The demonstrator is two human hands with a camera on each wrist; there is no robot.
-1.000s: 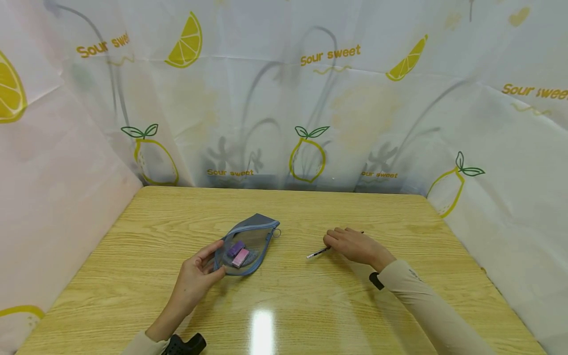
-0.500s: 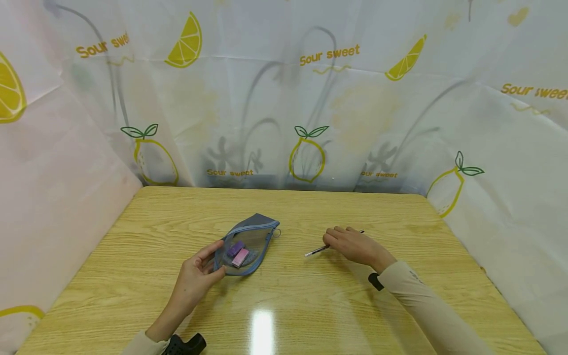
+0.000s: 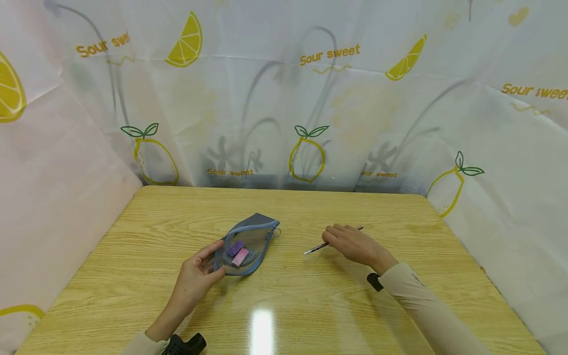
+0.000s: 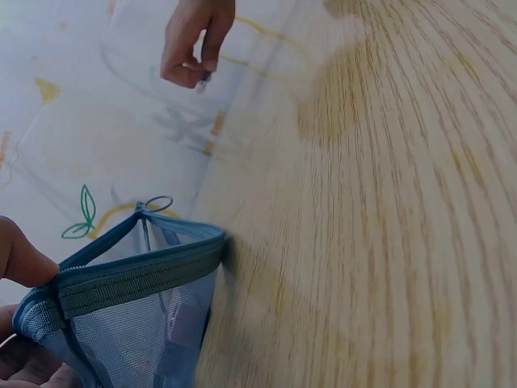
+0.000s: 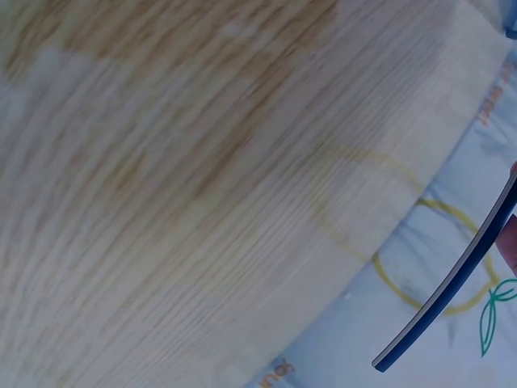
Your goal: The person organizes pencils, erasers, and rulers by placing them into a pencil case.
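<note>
In the head view my left hand (image 3: 193, 278) pinches the near left edge of a blue-grey mesh zip pouch (image 3: 255, 229) between thumb and fingers. The pouch gapes, its zip undone and a ring hanging at the far corner. Through the mesh show a purple block (image 3: 236, 248) and a pink block (image 3: 240, 258). To the right, my right hand (image 3: 352, 245) holds a slim dark pencil (image 3: 316, 248) slantwise above the table, its pale end toward the pouch. The right wrist view shows the pencil's blunt dark end (image 5: 404, 343); there the fingers are mostly out of frame.
A wood-grain table (image 3: 284, 315) lies under both hands. Behind it and at both sides hangs a white curtain (image 3: 284, 88) printed with lemons and words. Black wrist straps (image 3: 184, 344) sit at the cuffs.
The pencil has lifted slightly and its pale end has shifted a little left, with more of its far end showing past the right hand. The left hand and pouch have stayed still.
</note>
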